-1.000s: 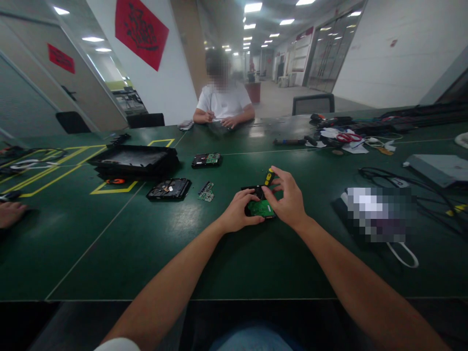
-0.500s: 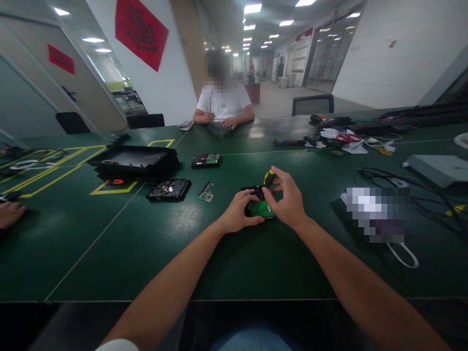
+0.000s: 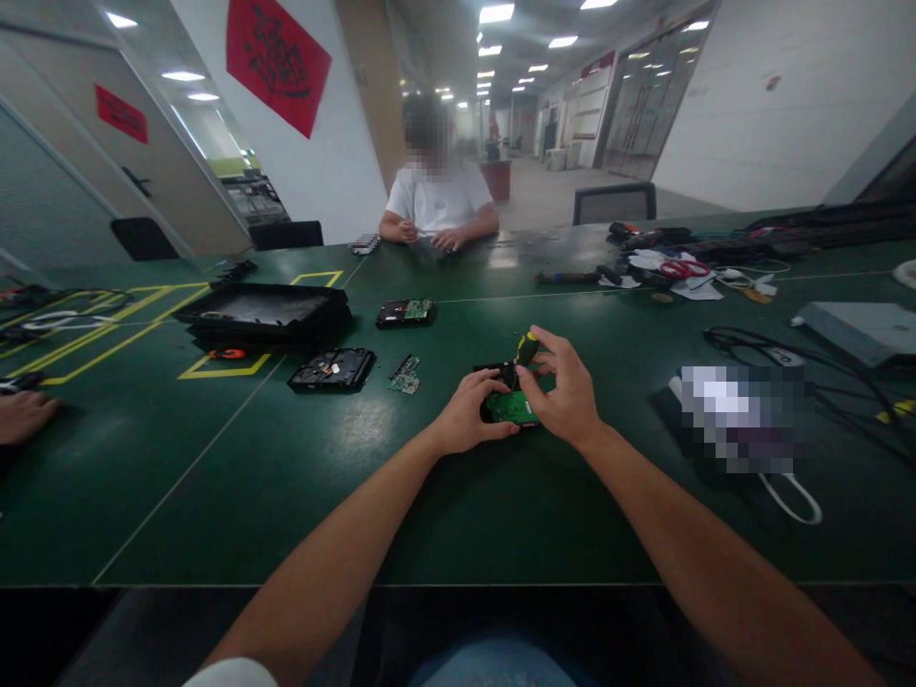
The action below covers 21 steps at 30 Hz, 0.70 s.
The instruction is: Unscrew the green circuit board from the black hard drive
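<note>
A hard drive (image 3: 516,408) lies on the green table with its green circuit board facing up. My left hand (image 3: 470,412) is wrapped around the drive's left side, thumb along the near edge and fingers at the far side. Between the fingers of my right hand (image 3: 565,386) is a screwdriver (image 3: 528,348) with a yellow and dark green handle. It stands tilted over the drive, its shaft pointing down at the board; whether the tip sits in a screw I cannot tell. Loose circuit boards (image 3: 405,376) lie just left of my left hand.
Left of the loose boards lies another hard drive (image 3: 331,369); one more drive (image 3: 405,313) sits farther back. A black tray (image 3: 264,315) stands behind. At right are a blurred-out device (image 3: 737,420), cables and a grey box (image 3: 859,329). A person (image 3: 440,205) sits opposite; another person's hand (image 3: 25,417) is at far left.
My hands, the drive and the screwdriver keep nearly the same positions. The view has shifted very slightly. At far left, the other person's hand has come a little farther into view.
</note>
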### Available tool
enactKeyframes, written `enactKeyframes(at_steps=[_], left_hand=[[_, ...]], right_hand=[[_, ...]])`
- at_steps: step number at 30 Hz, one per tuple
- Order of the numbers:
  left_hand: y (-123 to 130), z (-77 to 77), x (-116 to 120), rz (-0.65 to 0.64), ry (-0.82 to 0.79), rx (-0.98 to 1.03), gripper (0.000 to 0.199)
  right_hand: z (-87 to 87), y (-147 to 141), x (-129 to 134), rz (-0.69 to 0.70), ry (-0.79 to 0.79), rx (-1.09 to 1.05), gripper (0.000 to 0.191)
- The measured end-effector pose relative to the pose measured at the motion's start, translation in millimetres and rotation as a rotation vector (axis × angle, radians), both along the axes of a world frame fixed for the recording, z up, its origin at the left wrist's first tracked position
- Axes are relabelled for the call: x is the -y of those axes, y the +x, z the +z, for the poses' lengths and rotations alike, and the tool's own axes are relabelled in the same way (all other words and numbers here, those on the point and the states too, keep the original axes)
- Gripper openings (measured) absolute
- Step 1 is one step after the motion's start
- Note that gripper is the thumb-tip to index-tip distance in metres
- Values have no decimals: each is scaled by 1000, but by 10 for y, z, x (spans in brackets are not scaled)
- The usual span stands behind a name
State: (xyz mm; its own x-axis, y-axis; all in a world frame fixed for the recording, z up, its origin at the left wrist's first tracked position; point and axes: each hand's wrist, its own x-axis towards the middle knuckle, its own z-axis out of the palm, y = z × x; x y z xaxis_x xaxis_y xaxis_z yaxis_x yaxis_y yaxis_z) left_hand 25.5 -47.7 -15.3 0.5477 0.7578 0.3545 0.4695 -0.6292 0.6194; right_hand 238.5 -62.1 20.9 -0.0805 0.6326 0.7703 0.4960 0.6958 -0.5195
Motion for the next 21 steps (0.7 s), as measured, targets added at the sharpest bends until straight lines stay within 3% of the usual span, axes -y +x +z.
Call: enactKeyframes(at_steps=[21], left_hand=[[-6,10,8,-5,-2,-3,66]], right_hand=[[-44,3,-30,-45,-46,-36,62]])
